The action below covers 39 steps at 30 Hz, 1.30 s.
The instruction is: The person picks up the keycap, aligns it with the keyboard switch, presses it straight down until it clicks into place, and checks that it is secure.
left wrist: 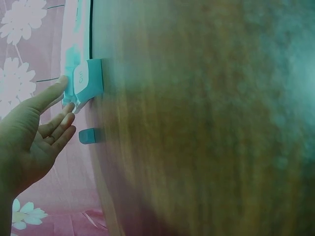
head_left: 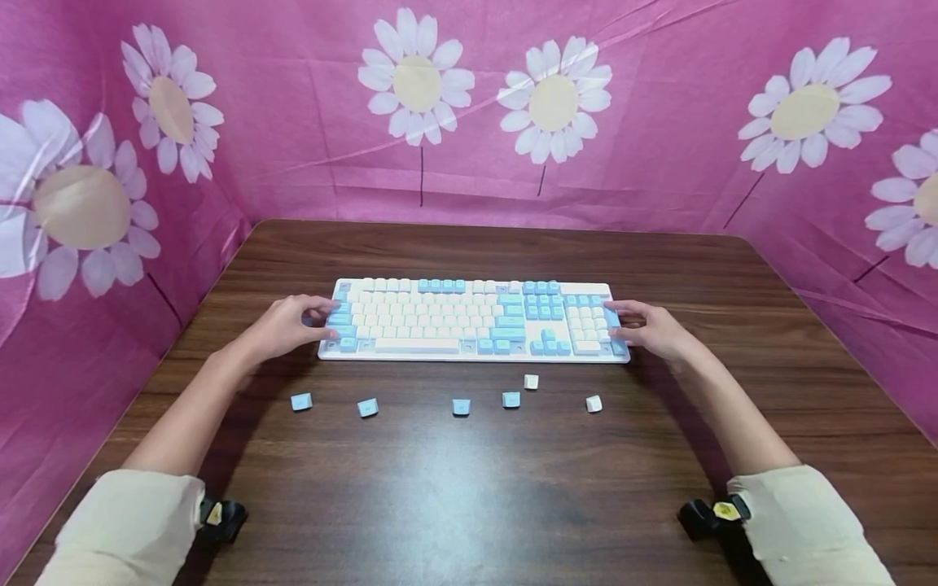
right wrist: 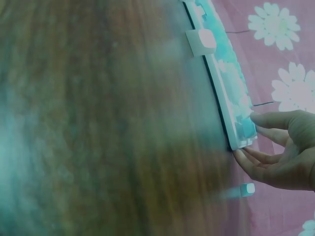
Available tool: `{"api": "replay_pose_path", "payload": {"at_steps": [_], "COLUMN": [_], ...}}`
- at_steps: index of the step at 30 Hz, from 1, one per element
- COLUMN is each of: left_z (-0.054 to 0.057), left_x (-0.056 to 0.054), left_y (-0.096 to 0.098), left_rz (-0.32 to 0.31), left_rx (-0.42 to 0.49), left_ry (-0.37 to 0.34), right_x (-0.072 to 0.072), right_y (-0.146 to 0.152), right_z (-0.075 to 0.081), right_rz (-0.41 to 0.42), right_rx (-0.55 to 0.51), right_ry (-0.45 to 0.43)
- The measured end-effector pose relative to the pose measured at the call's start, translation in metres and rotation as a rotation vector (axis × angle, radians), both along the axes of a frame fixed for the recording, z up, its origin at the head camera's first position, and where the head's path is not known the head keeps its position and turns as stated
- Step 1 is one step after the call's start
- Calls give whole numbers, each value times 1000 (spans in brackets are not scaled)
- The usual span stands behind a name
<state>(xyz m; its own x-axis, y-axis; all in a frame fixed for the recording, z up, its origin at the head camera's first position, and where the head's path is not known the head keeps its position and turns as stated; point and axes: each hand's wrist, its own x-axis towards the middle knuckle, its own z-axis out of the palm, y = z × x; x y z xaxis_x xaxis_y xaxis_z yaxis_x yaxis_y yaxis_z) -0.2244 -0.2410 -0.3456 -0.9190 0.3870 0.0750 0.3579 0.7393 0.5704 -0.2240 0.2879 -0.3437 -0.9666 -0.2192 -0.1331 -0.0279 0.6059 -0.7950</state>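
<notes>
A long white and light blue keyboard (head_left: 421, 321) lies on the wooden table, with several bare spots among its keys. At its left end my left hand (head_left: 287, 327) grips the edge, thumb toward the near corner. My right hand (head_left: 650, 328) pinches the right end; in the right wrist view its thumb is on top and the fingers reach under the corner. In front of the keyboard lie loose keycaps: several blue ones, among them a blue keycap (head_left: 301, 402) at the far left, and two white ones, a white keycap (head_left: 531, 382) and another white keycap (head_left: 593, 404).
The brown wooden table (head_left: 454, 505) carries the keyboard near its middle. A pink cloth (head_left: 293, 106) printed with white daisies hangs behind and at both sides. Black straps with small devices (head_left: 222, 519) sit at the cuffs of the light sleeves.
</notes>
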Motion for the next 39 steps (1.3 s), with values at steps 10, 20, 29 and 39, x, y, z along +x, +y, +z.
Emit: {"api": "replay_pose_path", "payload": {"at_steps": [10, 20, 29, 39], "left_z": [1, 0, -1, -2], "left_x": [1, 2, 2, 2], "left_y": [0, -1, -3, -9], "left_rz": [4, -3, -7, 3], "left_rx": [-2, 5, 14, 26], "left_ry": [23, 25, 28, 6], "right_x": [0, 3, 0, -7], "right_y": [1, 1, 7, 18], "right_z": [2, 2, -2, -13], "right_rz": [-10, 7, -6, 8], "right_rx": [-17, -18, -143, -324], "right_ry": [-16, -22, -87, -145]}}
